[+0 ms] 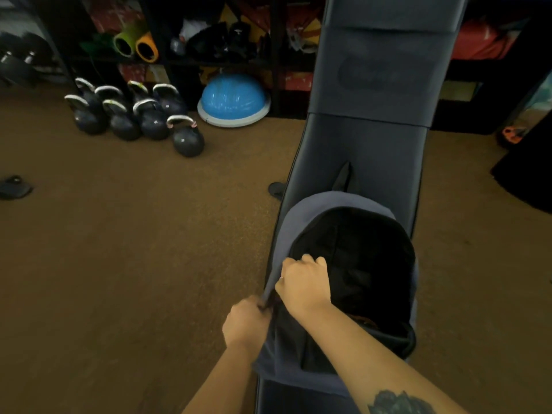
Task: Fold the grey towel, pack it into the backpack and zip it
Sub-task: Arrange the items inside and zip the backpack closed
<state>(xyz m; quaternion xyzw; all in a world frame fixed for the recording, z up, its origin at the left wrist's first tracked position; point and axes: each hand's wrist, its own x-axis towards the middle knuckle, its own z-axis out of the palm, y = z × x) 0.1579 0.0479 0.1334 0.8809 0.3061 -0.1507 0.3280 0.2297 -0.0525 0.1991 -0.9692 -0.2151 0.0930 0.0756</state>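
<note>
The left hand (246, 325) pinches the backpack (343, 282) edge by the zip, likely to hold it tight. The right hand (304, 282) grips the rim just beyond. The backpack lies on the bench (373, 150). I cannot see the towel.

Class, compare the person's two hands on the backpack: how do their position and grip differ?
The left hand sits nearer the camera, pinching the grey edge of the backpack. The right hand lies farther in, arm crossing over, fingers curled at the opening's rim. Both grip the same left side.

Grey backpack (301, 222) lying on bench, main compartment gaping open, dark interior
</note>
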